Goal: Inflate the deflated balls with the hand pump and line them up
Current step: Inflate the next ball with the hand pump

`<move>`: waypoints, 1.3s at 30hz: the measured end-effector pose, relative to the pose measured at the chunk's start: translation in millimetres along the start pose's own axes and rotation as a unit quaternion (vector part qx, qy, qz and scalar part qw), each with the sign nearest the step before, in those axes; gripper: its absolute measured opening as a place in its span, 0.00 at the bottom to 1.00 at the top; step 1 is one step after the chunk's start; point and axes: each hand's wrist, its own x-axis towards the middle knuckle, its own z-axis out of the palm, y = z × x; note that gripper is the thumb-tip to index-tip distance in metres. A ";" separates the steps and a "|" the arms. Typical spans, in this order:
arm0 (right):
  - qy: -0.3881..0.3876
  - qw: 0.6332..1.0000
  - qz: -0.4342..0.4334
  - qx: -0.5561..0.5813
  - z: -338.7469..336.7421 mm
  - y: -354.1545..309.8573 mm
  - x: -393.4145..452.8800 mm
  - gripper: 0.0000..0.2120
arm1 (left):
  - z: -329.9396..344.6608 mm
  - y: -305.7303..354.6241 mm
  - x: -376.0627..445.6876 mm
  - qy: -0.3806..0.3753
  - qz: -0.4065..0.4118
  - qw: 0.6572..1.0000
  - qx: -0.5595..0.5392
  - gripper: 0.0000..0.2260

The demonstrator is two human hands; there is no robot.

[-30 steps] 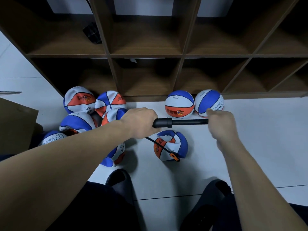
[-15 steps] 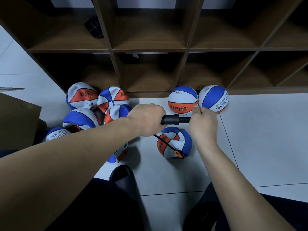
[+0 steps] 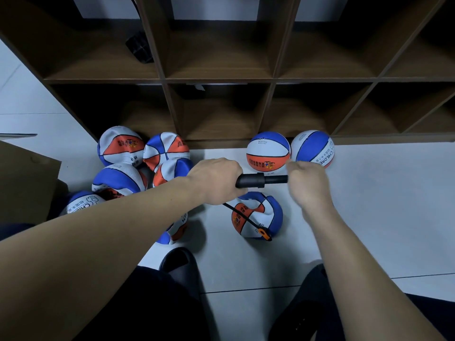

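**Pump handle drawn partway out again**

Since half a second ago the right hand [image 3: 309, 183] has pulled away from the left, baring more of the black rod. At the frame's centre the hand pump [image 3: 256, 180] lies level, its barrel gripped in the left hand [image 3: 215, 180], fingers curled round it; the right hand's fingers are wrapped over the handle end. A thin black hose [image 3: 242, 219] runs down to an orange connector [image 3: 264, 233] on the crumpled, deflated ball [image 3: 256, 215] just below, on the pale floor [image 3: 369, 205]. Two round, full balls [image 3: 268, 151] [image 3: 312, 148] sit side by side against the dark wooden shelf unit [image 3: 221, 80] above. A heap of limp balls [image 3: 120, 146] fills the left middle.
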 end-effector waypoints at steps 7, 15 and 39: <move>0.074 0.993 0.076 0.061 -28.2 8.6 16.6 0.18 | -2.9 -4.3 -0.7 0.000 -0.016 1.000 0.025 0.16; 0.078 0.996 -0.006 0.035 18.4 0.8 -11.0 0.23 | -2.7 -2.4 -1.6 0.003 -0.021 1.000 0.019 0.14; 0.052 0.988 0.109 0.094 -30.9 5.6 14.3 0.18 | -13.2 -10.0 -3.3 0.006 -0.014 0.999 0.033 0.15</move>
